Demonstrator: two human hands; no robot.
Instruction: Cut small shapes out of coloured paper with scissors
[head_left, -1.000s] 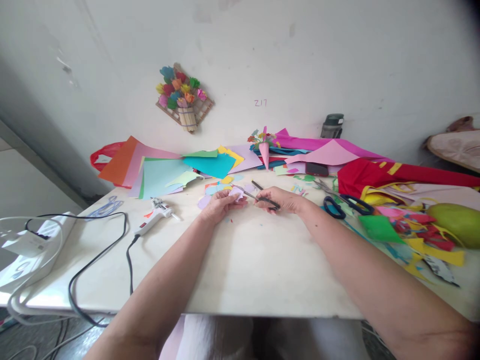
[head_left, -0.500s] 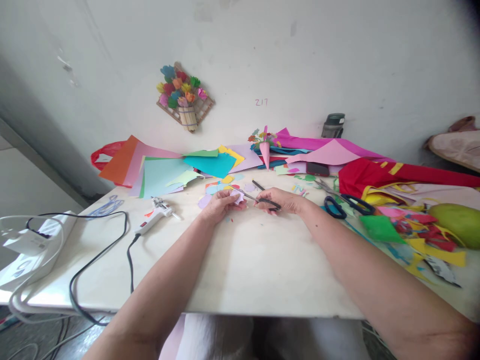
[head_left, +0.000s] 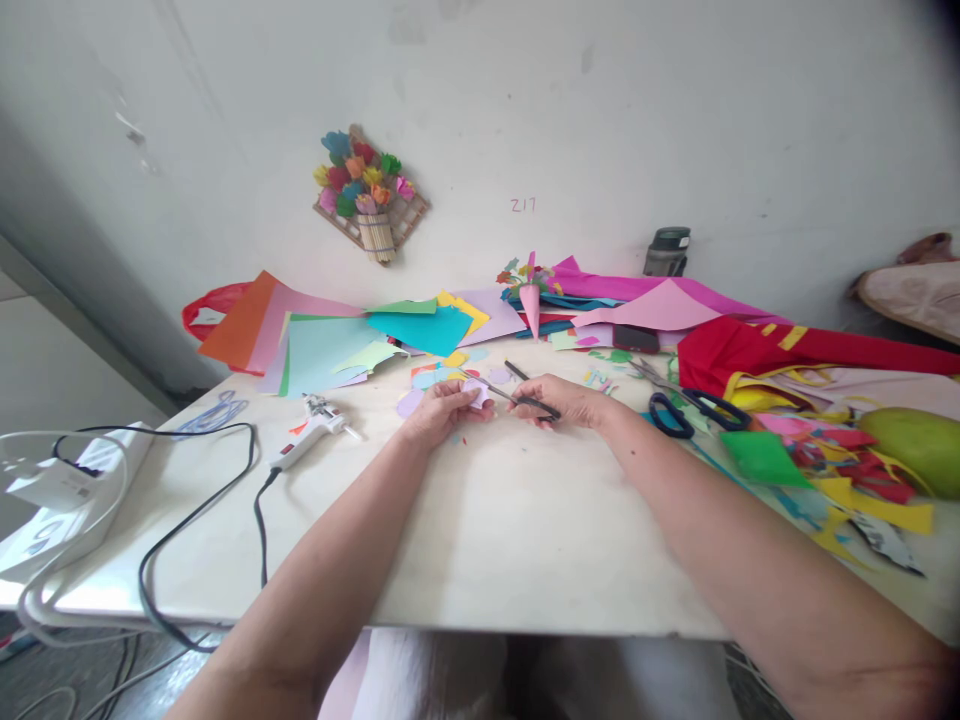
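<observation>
My left hand [head_left: 444, 410] pinches a small light purple piece of paper [head_left: 478, 393] between thumb and fingers, above the middle of the table. Just to its right, my right hand [head_left: 559, 398] is closed around the dark handles of a pair of scissors [head_left: 536, 404]. The scissor blades point left toward the purple paper; whether they touch it I cannot tell. Behind and beside my left hand lie small cut paper pieces, among them a purple disc [head_left: 409, 403] and a light blue piece [head_left: 426, 379]. Tiny scraps lie below my fingers.
A glue gun [head_left: 311, 437] with its cable lies left, near a white power strip [head_left: 97, 500]. Coloured paper sheets [head_left: 330, 350] line the back. At right are larger scissors [head_left: 686, 405], a phone [head_left: 635, 338], paper scraps [head_left: 765, 457] and a green fruit [head_left: 919, 450].
The purple paper has turned slightly in my left hand's fingers. Both hands stay in nearly the same place, and the scissors have barely moved.
</observation>
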